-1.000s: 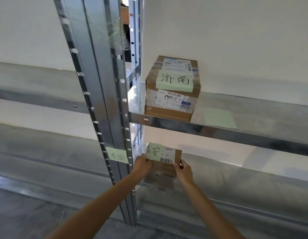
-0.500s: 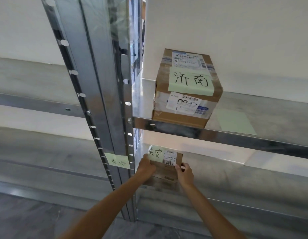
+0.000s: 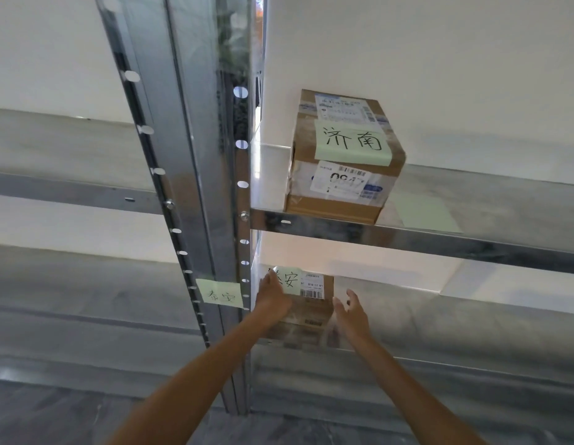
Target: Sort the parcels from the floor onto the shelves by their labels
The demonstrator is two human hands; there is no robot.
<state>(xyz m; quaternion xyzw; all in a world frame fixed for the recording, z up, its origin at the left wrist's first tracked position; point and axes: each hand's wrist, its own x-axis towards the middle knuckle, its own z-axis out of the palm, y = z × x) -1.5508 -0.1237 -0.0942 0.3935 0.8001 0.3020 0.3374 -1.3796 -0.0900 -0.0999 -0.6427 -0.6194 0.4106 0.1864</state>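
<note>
1. Left hand [image 3: 273, 301] lies flat against the left front of the small parcel [image 3: 313, 305], fingers spread up over its green note [image 3: 289, 281]; pressing on it, not wrapped around it.
2. Right hand [image 3: 351, 311] is open, fingers apart, just off the parcel's right edge; not touching as far as I can tell.
3. Small parcel sits on the lower shelf [image 3: 440, 319], hard against the upright post [image 3: 215, 200], at the shelf's left end. White barcode label next to the green note.
4. Matching green tag [image 3: 220, 293] stuck on the post just left of the parcel.
5. Upper shelf [image 3: 472, 245] carries a bigger box [image 3: 342, 162] with its own green handwritten note and shipping labels; a blank green slip [image 3: 428, 215] lies flat just right of it.
6. Shelving is bare shiny metal, perforated post; white wall behind, grey floor below.
7. Versus half a second ago: right hand has let go and pulled off the parcel; left hand stays on. Parcel is still in the same spot. Camera has moved closer.
</note>
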